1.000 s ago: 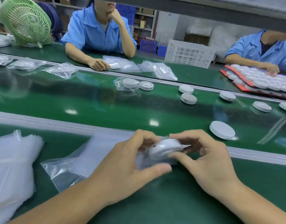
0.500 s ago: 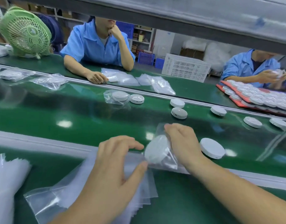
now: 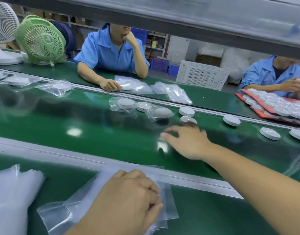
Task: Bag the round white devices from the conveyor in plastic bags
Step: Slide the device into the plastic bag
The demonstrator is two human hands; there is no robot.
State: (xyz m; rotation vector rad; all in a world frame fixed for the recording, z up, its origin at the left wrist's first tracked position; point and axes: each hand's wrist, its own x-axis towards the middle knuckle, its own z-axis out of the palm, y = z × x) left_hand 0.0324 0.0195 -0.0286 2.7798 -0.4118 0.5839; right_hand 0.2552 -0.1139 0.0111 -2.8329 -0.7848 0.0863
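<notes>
Hands (image 3: 125, 199) (image 3: 188, 143) — bags (image 3: 57, 212), green conveyor (image 3: 78, 119) (factory)

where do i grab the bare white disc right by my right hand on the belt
Take the disc by its rim, from above, with the right hand, thumb and fingers on its left and right edges. It lies flat and low on the belt, and another disc sits close behind it, crowding the far side.

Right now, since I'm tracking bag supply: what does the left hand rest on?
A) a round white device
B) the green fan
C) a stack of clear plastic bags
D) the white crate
C: the left hand lies on the stack of clear plastic bags, near side.
</notes>
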